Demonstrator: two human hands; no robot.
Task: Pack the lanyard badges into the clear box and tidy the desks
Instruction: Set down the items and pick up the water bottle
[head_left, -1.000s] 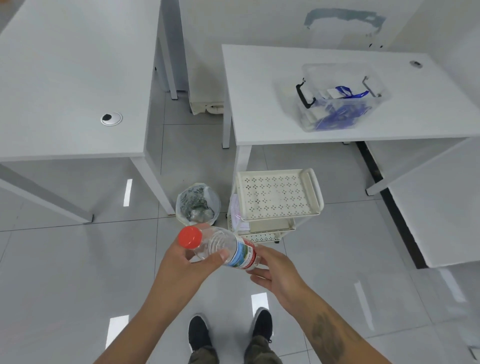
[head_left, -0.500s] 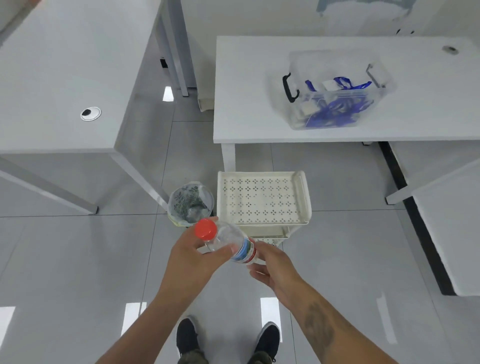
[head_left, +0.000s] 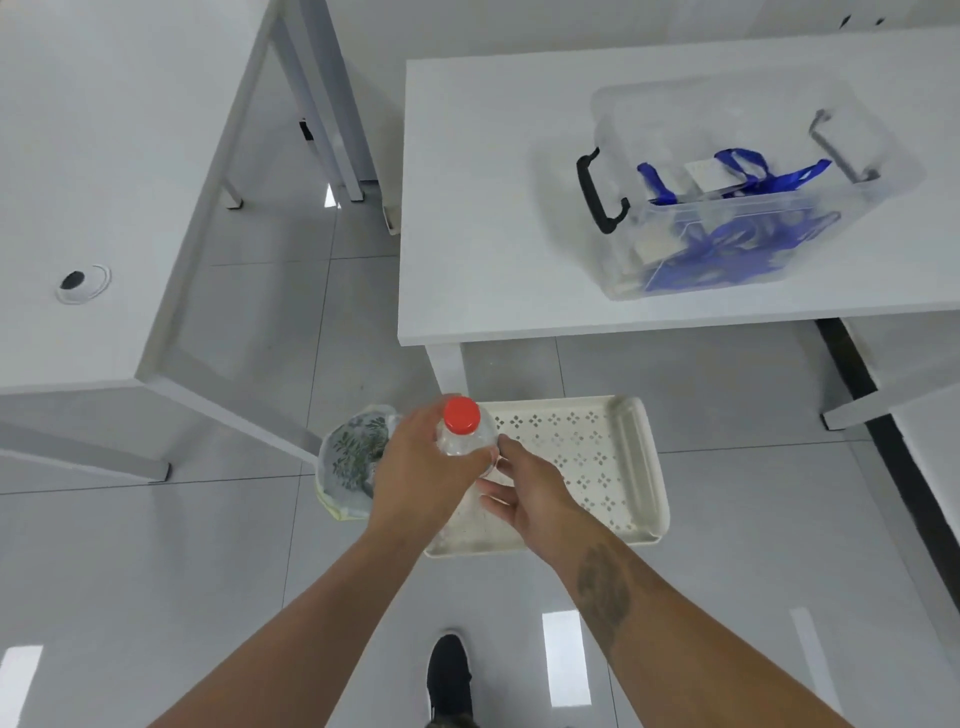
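Blue lanyards (head_left: 727, 249) were boxed (head_left: 862, 202); I saw L hand (head_left: 421, 478) gripping bottle (head_left: 462, 441), R hand (head_left: 535, 499) loose-fingered touching it, unbinned.

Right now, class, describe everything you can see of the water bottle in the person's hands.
The water bottle is clear plastic with a red screw cap, closed. It is held roughly upright, cap toward the camera, above the cream perforated tray. The left hand grips its upper body; the right hand touches its side. Its lower part is hidden.
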